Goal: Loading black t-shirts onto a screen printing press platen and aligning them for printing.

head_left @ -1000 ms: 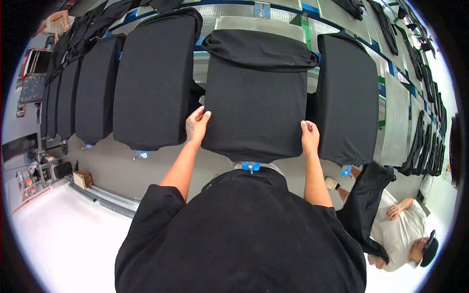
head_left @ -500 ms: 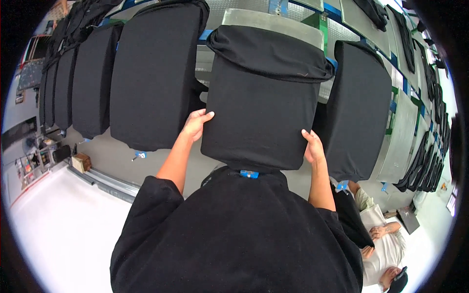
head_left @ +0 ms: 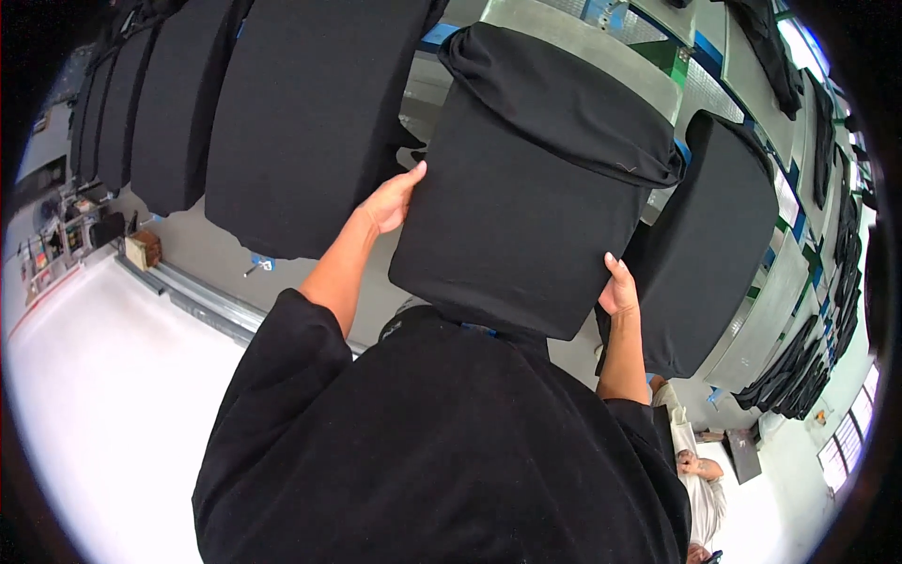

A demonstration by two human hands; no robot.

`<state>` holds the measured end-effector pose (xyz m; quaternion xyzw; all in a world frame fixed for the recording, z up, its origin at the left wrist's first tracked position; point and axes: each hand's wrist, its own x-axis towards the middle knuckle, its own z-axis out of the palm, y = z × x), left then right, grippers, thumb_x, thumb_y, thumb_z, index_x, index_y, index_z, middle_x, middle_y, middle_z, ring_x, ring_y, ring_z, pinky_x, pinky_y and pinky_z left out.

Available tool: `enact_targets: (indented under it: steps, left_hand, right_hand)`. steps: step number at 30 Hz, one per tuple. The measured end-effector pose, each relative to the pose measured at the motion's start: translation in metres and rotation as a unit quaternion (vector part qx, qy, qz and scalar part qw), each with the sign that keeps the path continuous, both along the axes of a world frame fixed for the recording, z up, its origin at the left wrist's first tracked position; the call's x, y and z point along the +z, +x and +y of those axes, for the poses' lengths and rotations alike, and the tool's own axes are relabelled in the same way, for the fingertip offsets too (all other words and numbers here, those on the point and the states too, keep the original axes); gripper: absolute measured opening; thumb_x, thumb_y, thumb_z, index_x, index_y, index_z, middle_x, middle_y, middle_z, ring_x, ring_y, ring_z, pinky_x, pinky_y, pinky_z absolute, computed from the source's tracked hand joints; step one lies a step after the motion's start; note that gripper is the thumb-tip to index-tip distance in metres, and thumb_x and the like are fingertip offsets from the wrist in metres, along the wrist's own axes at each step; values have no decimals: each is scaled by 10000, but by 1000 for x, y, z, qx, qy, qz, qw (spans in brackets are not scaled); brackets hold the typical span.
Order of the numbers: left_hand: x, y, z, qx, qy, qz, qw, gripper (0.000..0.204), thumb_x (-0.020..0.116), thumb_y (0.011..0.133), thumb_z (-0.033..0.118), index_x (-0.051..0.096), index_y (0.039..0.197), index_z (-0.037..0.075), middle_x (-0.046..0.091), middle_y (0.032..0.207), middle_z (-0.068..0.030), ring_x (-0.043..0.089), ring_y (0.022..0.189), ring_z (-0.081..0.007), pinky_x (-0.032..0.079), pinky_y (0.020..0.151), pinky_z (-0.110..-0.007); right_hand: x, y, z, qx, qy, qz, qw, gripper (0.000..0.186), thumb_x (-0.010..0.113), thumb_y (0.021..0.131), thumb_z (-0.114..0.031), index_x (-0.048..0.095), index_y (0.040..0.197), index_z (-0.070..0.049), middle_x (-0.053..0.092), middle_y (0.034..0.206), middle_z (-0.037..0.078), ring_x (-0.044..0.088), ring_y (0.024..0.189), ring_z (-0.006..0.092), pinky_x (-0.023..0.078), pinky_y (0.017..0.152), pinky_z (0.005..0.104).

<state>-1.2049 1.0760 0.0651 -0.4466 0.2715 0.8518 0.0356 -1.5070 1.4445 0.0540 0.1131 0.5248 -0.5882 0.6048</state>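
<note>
A black garment (head_left: 526, 216) is stretched over a flat metal board (head_left: 583, 42) in front of me, its upper part bunched in a thick fold across the far end. My left hand (head_left: 390, 200) grips the garment's left edge, thumb at the rim and the other fingers mostly hidden. On the opposite edge, lower down, my right hand (head_left: 618, 288) holds the cloth with the thumb up and fingers curled at the side. The cloth between my hands lies smooth. A blue fitting (head_left: 479, 329) shows under the board's near end.
More boards covered in black cloth stand close on the left (head_left: 310, 122) and right (head_left: 709, 244). Bare metal boards (head_left: 763, 320) and hanging black garments (head_left: 785, 376) continue along the right. A person in light clothing (head_left: 700, 489) is at lower right. A metal floor rail (head_left: 207, 299) runs at left.
My view has tilted, so the boards now slant. My left hand sits a little farther up the garment's left edge; my right hand stays near the same place on its edge.
</note>
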Motion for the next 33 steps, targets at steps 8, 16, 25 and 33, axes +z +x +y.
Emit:
enact_targets:
  steps: [8, 16, 25, 33]
  left_hand:
    - [-37, 5, -9, -45, 99, 1, 994, 1079, 324, 891, 859, 423, 1496, -29, 480, 1519, -167, 428, 1411, -291, 322, 1173, -416]
    - [-45, -21, -19, -11, 37, -63, 997, 939, 391, 947, 766, 507, 1433, -29, 553, 1444, -166, 515, 1316, -280, 362, 1136, -413]
    - [-19, -118, -83, -103, -443, -106, 884, 397, 537, 1045, 360, 664, 1129, -7, 710, 991, -44, 608, 897, -129, 468, 807, -310]
    - [-17, -124, -116, -127, -654, -140, 732, 310, 640, 964, 308, 659, 869, 14, 593, 654, -108, 561, 599, -198, 435, 603, -366]
  right_hand:
    - [-10, 0, 12, -37, -42, -107, 993, 683, 661, 955, -402, 438, 1473, -18, 525, 1464, 175, 500, 1344, 359, 373, 1145, 532]
    - [-1, -15, -1, -62, -44, -136, 988, 696, 537, 1013, -485, 370, 1532, -53, 438, 1548, 144, 420, 1415, 347, 311, 1177, 544]
    - [-34, -124, -58, -46, 120, 181, 975, 398, 505, 1036, -367, 584, 1269, -54, 626, 1255, 57, 576, 1129, 253, 439, 937, 410]
    - [8, -129, -107, 171, 249, 718, 627, 269, 551, 986, -229, 621, 895, 14, 650, 877, 256, 636, 832, 443, 489, 697, 484]
